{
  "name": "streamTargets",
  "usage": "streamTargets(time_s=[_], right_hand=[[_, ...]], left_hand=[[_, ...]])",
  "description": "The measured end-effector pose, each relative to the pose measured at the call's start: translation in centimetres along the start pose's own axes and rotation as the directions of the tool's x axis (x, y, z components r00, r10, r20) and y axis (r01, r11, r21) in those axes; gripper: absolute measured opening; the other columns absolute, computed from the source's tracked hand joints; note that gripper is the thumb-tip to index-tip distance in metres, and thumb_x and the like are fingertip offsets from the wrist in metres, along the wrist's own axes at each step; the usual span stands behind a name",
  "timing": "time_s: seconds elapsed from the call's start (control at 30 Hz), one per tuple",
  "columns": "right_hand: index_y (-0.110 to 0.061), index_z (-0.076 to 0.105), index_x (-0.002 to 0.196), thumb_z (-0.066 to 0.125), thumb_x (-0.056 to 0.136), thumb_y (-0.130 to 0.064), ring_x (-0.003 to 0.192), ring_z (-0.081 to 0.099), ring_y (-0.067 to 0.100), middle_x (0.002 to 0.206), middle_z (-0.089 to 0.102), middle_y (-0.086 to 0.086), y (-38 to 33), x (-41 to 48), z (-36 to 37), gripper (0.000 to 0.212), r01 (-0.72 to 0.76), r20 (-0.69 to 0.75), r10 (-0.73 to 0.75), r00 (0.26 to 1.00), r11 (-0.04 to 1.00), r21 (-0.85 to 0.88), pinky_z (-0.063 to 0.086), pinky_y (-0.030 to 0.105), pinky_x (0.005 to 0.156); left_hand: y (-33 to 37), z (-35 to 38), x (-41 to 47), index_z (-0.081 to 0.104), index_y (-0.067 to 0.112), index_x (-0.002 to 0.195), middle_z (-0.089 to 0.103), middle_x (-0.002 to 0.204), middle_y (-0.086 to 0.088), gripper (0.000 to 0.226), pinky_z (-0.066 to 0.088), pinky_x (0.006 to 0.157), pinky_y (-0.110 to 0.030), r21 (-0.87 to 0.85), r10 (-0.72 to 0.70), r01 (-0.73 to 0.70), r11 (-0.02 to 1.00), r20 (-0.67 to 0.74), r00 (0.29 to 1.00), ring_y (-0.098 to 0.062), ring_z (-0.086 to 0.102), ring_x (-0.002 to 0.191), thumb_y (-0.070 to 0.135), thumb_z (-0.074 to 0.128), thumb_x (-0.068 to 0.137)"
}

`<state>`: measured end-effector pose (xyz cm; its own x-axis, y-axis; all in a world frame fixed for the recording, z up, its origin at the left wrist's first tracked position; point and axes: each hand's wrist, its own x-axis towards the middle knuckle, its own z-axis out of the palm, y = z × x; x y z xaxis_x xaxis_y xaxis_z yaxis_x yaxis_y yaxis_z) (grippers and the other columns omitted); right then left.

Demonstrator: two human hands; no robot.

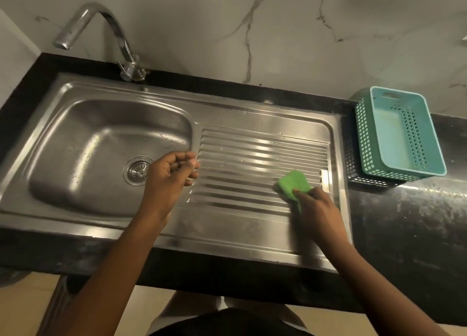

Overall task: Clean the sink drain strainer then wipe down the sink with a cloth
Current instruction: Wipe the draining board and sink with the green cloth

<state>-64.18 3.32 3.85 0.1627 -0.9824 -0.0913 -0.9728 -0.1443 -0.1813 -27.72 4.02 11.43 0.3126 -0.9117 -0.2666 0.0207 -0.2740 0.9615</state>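
Note:
A steel sink [75, 123] fills the left of the counter, with a round drain strainer [137, 171] seated in its bowl floor. To its right lies the ribbed drainboard [252, 159]. My right hand [318, 209] presses a green cloth [294, 185] onto the drainboard's right side. My left hand [171, 175] hovers over the edge between bowl and drainboard, fingers curled loosely, with nothing visible in it.
A curved chrome tap [101, 32] stands behind the bowl. A teal plastic basket [401, 136] sits stacked on a dark one [353, 174] on the black counter [404, 222] to the right. A marble wall rises behind.

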Motion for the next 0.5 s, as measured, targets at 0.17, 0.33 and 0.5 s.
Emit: streamTargets(time_s=[0.17,0.33,0.5], right_hand=[[-0.015,0.069,0.13,0.063,0.092,-0.012,0.094,0.062,0.031,0.11,0.063,0.011,-6.1,-0.5,1.5,0.039,-0.086,-0.071,0.099,0.993,0.981,0.174,0.058,0.043,0.074],[-0.02,0.066,0.129,0.056,0.095,-0.022,0.1,0.06,0.036,0.114,0.058,0.011,-19.0,4.1,3.1,0.035,0.228,0.025,-0.236,0.971,0.957,0.177,0.052,0.042,0.071],[-0.021,0.064,0.132,0.062,0.092,-0.024,0.111,0.058,0.033,0.125,0.056,0.01,-23.3,7.0,3.6,0.04,0.298,0.075,-0.308,0.948,0.946,0.127,0.053,0.041,0.07]], left_hand=[[-2.1,-1.0,-2.0,0.079,0.034,0.102,0.082,0.099,-0.005,0.022,0.06,0.069,-0.023,-0.048,-0.052,0.05,0.998,-0.032,0.998,-0.019,0.077,0.083,0.04,0.075,0.082],[-2.2,-1.5,-1.4,0.078,0.026,0.101,0.082,0.094,-0.009,0.013,0.058,0.066,-0.023,-0.027,-0.077,0.076,0.997,-0.006,0.997,-0.018,0.074,0.079,0.019,0.072,0.092],[-0.6,-2.7,0.9,0.077,0.027,0.1,0.082,0.09,-0.003,0.017,0.059,0.064,-0.019,0.061,-0.016,0.013,0.998,0.045,0.999,-0.01,0.076,0.074,0.012,0.071,0.096]])
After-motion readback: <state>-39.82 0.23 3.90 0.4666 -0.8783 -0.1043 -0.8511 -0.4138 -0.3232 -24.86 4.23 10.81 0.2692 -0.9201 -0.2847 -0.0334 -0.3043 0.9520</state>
